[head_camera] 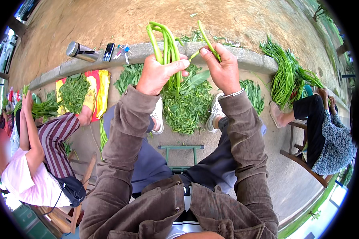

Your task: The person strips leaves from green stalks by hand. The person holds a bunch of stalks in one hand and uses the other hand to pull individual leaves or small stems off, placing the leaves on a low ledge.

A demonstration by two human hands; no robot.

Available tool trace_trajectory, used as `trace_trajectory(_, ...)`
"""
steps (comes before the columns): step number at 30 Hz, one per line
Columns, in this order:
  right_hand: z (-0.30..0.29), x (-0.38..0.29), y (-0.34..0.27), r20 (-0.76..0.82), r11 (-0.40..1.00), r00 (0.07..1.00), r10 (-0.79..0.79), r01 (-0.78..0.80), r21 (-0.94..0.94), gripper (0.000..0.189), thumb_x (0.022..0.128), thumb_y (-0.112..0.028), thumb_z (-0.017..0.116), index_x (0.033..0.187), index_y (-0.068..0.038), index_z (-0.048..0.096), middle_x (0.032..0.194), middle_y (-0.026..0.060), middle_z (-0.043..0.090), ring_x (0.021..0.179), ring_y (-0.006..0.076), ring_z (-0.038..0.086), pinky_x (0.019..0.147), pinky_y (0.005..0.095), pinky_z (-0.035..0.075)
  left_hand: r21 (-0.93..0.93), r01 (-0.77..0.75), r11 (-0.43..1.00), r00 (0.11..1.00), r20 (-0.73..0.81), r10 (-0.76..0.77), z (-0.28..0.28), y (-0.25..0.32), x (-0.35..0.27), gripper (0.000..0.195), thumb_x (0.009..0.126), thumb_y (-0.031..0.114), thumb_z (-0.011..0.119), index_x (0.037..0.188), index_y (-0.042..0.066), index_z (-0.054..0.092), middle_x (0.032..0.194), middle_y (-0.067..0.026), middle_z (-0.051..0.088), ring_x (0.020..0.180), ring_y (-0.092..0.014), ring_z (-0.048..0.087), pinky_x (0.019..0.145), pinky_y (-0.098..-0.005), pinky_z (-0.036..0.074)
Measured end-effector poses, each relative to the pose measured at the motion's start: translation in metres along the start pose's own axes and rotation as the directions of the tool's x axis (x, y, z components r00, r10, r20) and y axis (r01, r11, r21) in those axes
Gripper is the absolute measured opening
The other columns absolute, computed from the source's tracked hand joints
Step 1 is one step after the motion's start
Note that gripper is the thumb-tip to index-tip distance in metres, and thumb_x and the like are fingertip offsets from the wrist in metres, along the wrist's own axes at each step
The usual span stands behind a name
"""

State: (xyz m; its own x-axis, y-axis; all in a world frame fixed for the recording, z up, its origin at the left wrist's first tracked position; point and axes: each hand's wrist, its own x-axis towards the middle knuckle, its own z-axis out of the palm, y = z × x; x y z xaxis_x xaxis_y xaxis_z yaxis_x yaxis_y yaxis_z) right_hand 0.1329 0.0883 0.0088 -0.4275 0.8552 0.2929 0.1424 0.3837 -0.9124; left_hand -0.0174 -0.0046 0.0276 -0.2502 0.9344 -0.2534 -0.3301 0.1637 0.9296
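Note:
My left hand (163, 71) holds a bundle of long green vegetable stems (169, 44), bent over at the top and hanging below the palm. To its right, my right hand (220, 65) pinches a single green stem (208, 40) between thumb and fingers. A thin leafy piece (194, 56) spans the gap between the fingertips of both hands. Beneath them, between my white shoes, lies a heap of picked green leaves (187, 112). More leafy greens lie beside each shoe.
On the stone kerb (245, 58) are a steel flask (82, 51), a keypad phone (108, 52) and keys (124, 52). People sit at left and right with greens. A red and yellow bag (103, 89) lies left; a long-stemmed pile (282, 77) lies right.

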Motion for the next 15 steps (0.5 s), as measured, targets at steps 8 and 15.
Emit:
trace_trajectory(8,0.004,-0.004,-0.009,0.056,0.883,0.952,0.303,-0.302,0.359,0.011,0.082,-0.013,0.061,0.083,-0.002,0.060,0.068,-0.0053,0.051,0.062,0.0031,0.042,0.053,0.0196,0.035,0.092,-0.034,0.995,0.999,-0.027,0.036,0.003,0.004,0.000,0.022,0.073,0.006,0.068,0.091,-0.004,0.060,0.071,-0.0062,0.059,0.058,-0.013,0.057,0.053,-0.0246,0.046)
trace_trajectory(15,0.015,-0.007,-0.014,0.041,0.656,0.875,0.482,-0.392,0.645,0.010,0.084,-0.012,0.058,0.089,-0.005,0.053,0.057,-0.0084,0.038,0.044,0.0003,0.028,0.039,0.0185,0.021,0.067,-0.057,0.996,0.998,-0.027,0.059,0.009,0.006,0.002,0.019,0.074,0.006,0.067,0.090,-0.003,0.060,0.069,-0.0056,0.058,0.058,-0.013,0.056,0.052,-0.0243,0.045)
